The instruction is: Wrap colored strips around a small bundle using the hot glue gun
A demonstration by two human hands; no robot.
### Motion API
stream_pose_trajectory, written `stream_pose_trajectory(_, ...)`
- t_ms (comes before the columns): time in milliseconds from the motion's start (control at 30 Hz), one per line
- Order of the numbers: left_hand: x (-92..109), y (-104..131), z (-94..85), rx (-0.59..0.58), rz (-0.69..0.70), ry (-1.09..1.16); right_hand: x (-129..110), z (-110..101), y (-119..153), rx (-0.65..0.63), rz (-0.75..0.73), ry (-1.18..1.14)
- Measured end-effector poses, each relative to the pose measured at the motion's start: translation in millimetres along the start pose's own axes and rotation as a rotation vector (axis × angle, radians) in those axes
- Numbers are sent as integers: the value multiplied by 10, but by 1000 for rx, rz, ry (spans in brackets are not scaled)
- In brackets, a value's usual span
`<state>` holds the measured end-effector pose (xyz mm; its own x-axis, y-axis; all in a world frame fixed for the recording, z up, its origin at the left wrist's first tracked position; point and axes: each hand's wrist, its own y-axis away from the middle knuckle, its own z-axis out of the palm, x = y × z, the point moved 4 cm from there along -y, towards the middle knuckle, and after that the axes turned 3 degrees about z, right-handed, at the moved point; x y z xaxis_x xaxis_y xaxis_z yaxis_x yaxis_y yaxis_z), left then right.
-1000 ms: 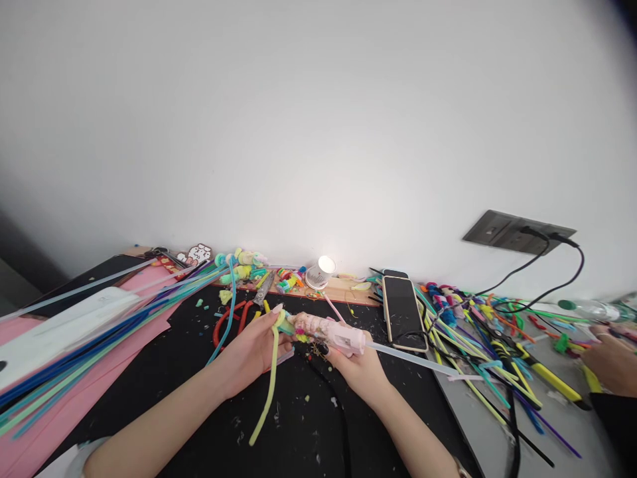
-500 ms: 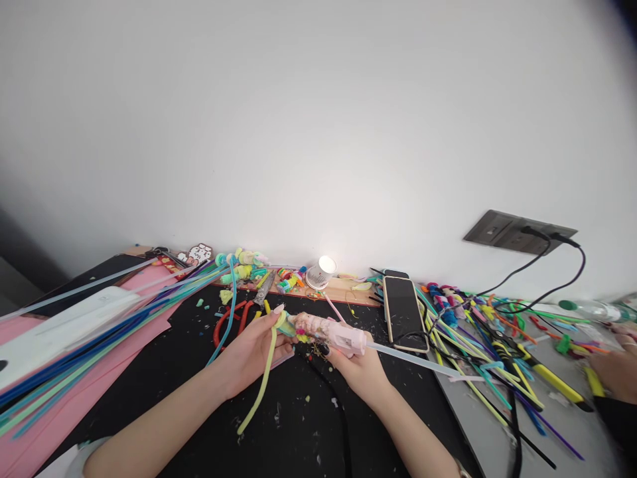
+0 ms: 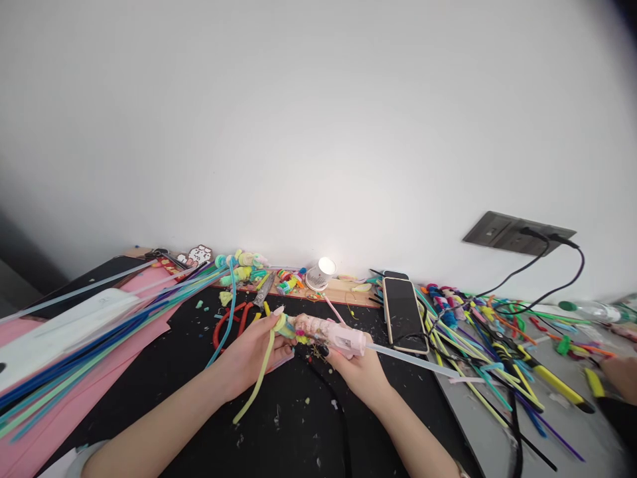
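My left hand (image 3: 256, 352) is closed around a small piece of coiled yellow and teal pipe cleaner (image 3: 283, 325), and a loose yellow pipe cleaner end (image 3: 259, 385) dangles below it. In my right hand (image 3: 355, 372) is a pink hot glue gun (image 3: 336, 334), its nozzle end at the coiled piece. A translucent glue stick (image 3: 411, 360) sticks out of the gun's rear, pointing right. Some of the fingers of both hands are hidden behind what they hold.
Red-handled pliers (image 3: 231, 322) lie behind my left hand. A paper cup (image 3: 324, 271) stands by the wall. A phone (image 3: 404, 312), pipe cleaners (image 3: 468, 352) and yellow-black pliers (image 3: 547, 378) lie to the right. At the right edge another person's hand (image 3: 621, 373) shows.
The dangling yellow end has swung slightly left and up. My hands and the glue gun hold almost the same place. The other person's hand at the right has shifted lower and farther right.
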<state>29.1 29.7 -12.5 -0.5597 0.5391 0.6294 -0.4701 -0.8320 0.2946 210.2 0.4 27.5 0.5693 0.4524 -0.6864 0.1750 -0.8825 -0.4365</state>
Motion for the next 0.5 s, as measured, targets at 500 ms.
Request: stream_pose_trajectory(500, 38, 44, 50, 43, 40, 2, 119, -34, -8, 77, 120, -1)
